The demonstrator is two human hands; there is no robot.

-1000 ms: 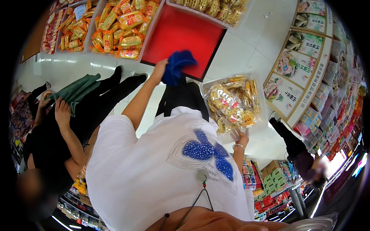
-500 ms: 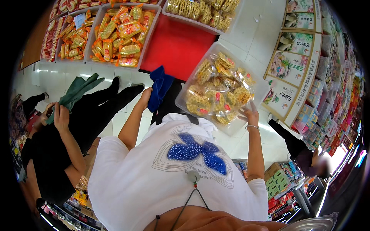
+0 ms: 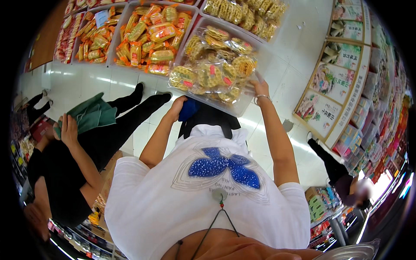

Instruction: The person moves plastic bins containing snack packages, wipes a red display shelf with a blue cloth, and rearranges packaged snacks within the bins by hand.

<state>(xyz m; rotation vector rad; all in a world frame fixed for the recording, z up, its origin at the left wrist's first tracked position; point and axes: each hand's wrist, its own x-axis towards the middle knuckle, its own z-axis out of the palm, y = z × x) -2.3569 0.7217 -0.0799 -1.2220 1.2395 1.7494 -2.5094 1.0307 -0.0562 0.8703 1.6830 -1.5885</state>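
My left hand [image 3: 177, 107] is closed on a blue cloth [image 3: 189, 112] just below the front left part of a translucent plastic bin [image 3: 237, 107]. The bin holds several clear packs of pale yellow noodle-like cakes [image 3: 209, 75] and sits tilted slightly, among the other bins at the top. My right hand [image 3: 261, 92] grips the bin's right side, a bracelet at the wrist. The bin hides the red surface and part of the cloth.
Bins of orange-wrapped snacks [image 3: 154, 37] and noodle cakes [image 3: 245, 15] stand ahead. At left a co-worker's hand [image 3: 68, 130] holds a green cloth [image 3: 91, 113]. Printed cartons [image 3: 325, 78] and stocked shelves line the right. Another person [image 3: 336, 173] stands lower right. Tiled floor [image 3: 286, 65] shows between.
The bin in my right hand has moved forward and left over the red surface, covering it. My left hand with the blue cloth has shifted right, partly behind the bin.
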